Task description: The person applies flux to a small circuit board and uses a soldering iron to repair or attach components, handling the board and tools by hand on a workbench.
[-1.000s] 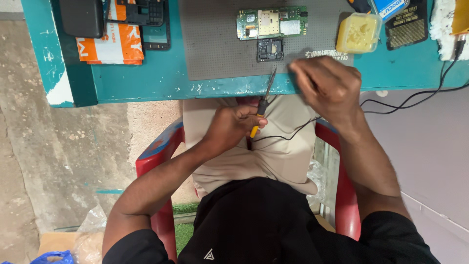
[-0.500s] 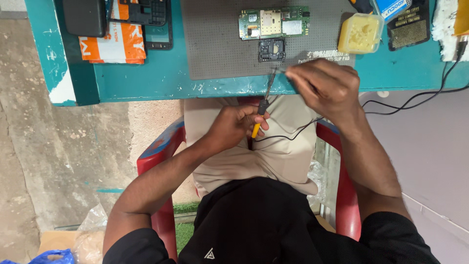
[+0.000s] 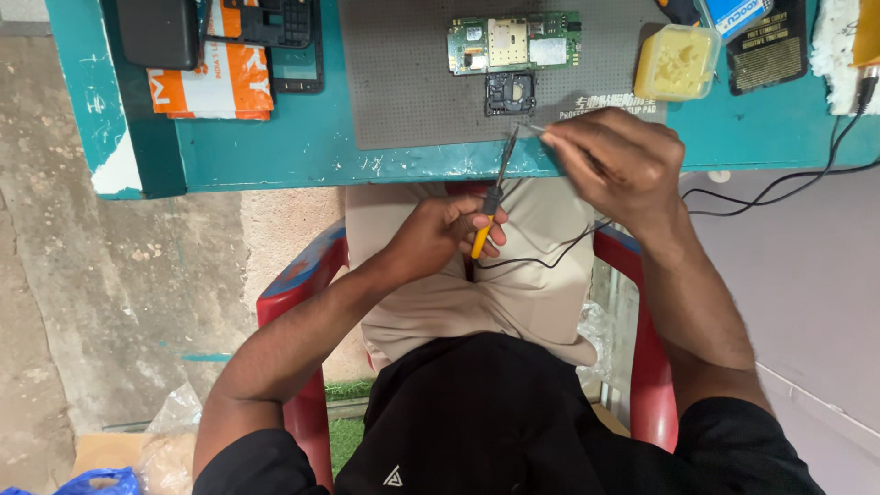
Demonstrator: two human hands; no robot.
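Note:
My left hand grips a soldering iron by its yellow and black handle, above my lap; the tip points up to the front edge of the grey work mat. My right hand is pinched on a thin strand of solder wire right at the iron's tip. A green circuit board and a small black square part lie on the mat just beyond the tip.
A teal table carries a yellow flux tub, a black stencil card, an orange-white packet, a phone frame and a black phone. A black cord hangs off the right. I sit in a red chair.
The view has shifted slightly; both hands hold the same pose, with my right hand a touch lower against the iron's tip.

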